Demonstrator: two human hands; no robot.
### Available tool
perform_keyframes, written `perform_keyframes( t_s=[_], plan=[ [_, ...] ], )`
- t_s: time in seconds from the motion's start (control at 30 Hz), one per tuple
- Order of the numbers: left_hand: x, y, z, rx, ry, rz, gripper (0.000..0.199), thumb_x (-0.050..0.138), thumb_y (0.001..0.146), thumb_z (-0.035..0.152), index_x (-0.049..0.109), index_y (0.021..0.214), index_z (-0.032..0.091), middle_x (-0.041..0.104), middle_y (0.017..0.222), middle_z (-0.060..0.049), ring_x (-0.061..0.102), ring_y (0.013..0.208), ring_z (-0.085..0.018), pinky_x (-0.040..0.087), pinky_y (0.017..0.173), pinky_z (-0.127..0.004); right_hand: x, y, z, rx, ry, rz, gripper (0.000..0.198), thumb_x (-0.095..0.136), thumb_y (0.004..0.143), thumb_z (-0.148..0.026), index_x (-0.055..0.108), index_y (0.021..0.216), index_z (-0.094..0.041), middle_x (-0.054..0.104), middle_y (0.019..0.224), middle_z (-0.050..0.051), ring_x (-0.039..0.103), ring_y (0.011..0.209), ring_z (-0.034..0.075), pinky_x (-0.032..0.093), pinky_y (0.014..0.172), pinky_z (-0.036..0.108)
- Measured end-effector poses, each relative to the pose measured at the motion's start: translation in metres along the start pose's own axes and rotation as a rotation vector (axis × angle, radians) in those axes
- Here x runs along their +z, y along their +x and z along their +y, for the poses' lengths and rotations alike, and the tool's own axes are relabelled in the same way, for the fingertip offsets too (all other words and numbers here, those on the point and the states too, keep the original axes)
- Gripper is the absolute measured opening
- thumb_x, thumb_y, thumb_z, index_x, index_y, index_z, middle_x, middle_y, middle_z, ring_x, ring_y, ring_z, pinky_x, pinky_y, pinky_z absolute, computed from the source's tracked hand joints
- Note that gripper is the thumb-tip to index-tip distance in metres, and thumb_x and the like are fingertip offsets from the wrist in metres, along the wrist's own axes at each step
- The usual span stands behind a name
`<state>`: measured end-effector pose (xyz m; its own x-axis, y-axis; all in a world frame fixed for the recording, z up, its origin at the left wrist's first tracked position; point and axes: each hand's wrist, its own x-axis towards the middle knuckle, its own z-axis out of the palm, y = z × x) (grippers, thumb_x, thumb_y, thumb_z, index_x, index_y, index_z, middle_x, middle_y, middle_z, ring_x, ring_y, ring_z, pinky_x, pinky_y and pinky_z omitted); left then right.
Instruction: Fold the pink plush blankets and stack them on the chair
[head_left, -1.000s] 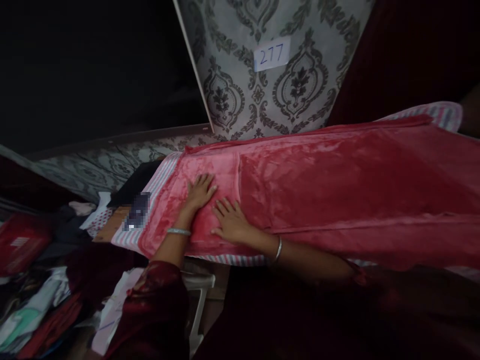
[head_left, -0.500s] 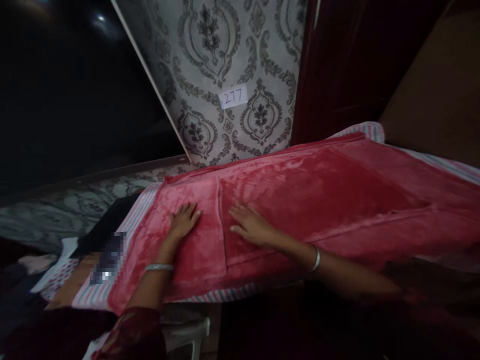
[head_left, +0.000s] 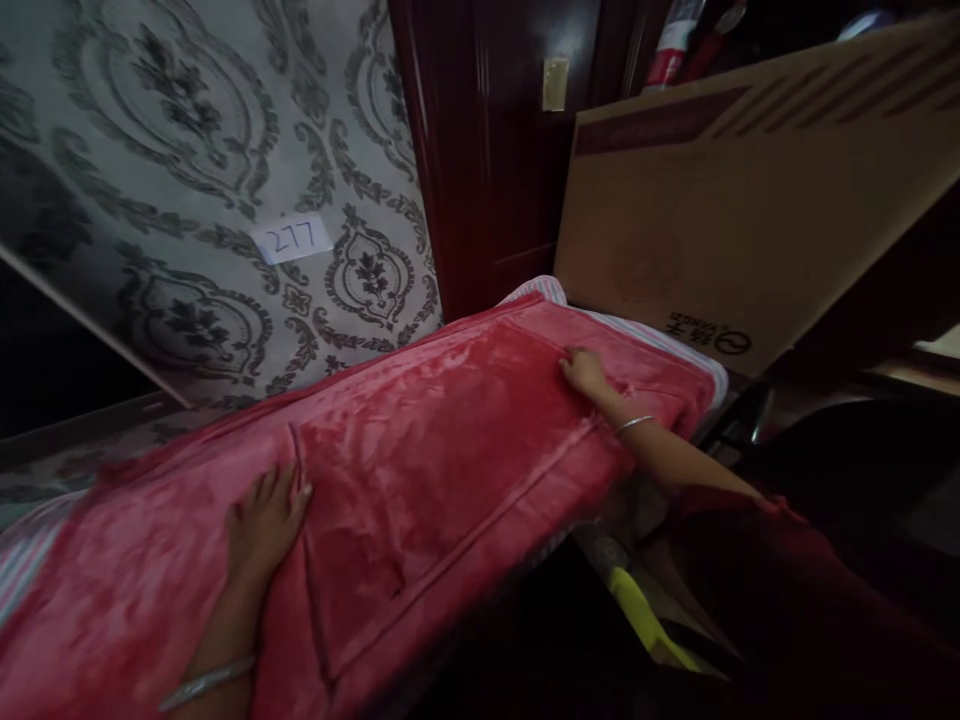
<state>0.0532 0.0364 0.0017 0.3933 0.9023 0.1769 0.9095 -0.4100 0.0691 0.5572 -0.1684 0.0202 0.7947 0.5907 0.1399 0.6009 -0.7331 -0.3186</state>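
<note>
A red plush blanket with a folded panel lies spread over a striped cloth that shows at its edges. My left hand rests flat on the blanket, fingers apart, beside the panel's left seam. Farther right, my right hand is at the panel's right edge with its fingers curled into the plush. The fingertips of that hand are partly hidden. A bracelet circles each wrist.
A large cardboard box stands behind the right end. Patterned wallpaper with a paper label marked 277 and a dark red door rise behind. Something yellow is below the front edge.
The view has swung right, bringing the cardboard box into sight. My right hand has moved right along the blanket and its fingers have curled; my left hand stays flat, now near the seam.
</note>
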Motion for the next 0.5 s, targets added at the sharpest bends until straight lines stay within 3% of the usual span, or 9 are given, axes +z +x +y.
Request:
perform_keyframes(
  t_s=[0.17,0.4,0.5],
  plan=[
    [-0.002,0.002,0.001,0.008,0.003,-0.011,0.072,0.017,0.099,0.053,0.038,0.155,0.014,0.032,0.163,-0.018,0.028,0.150,-0.034,0.027,0.117,-0.062,-0.004,0.028,0.050,0.115,-0.057,-0.147,0.043,0.039,0.102,-0.021,0.066,0.129,-0.002,0.066,0.126,0.026,0.065,0.112,0.024,0.046,0.090,0.028],
    [-0.003,0.003,0.006,-0.019,0.052,-0.040,0.066,0.025,0.098,0.043,0.041,0.153,0.009,0.036,0.160,-0.020,0.031,0.149,-0.035,0.027,0.118,-0.060,-0.006,0.057,0.070,0.084,-0.102,-0.321,0.041,0.054,0.099,-0.034,0.072,0.119,-0.003,0.072,0.113,0.024,0.069,0.103,0.023,0.046,0.085,0.028],
    [-0.005,0.000,0.008,-0.013,0.045,-0.059,0.068,0.022,0.100,0.044,0.037,0.155,0.008,0.033,0.161,-0.020,0.028,0.151,-0.034,0.023,0.119,-0.059,-0.006,0.060,0.077,0.046,-0.125,-0.331,0.040,0.058,0.097,-0.038,0.073,0.116,-0.005,0.072,0.115,0.022,0.069,0.102,0.025,0.048,0.083,0.027]
  ],
)
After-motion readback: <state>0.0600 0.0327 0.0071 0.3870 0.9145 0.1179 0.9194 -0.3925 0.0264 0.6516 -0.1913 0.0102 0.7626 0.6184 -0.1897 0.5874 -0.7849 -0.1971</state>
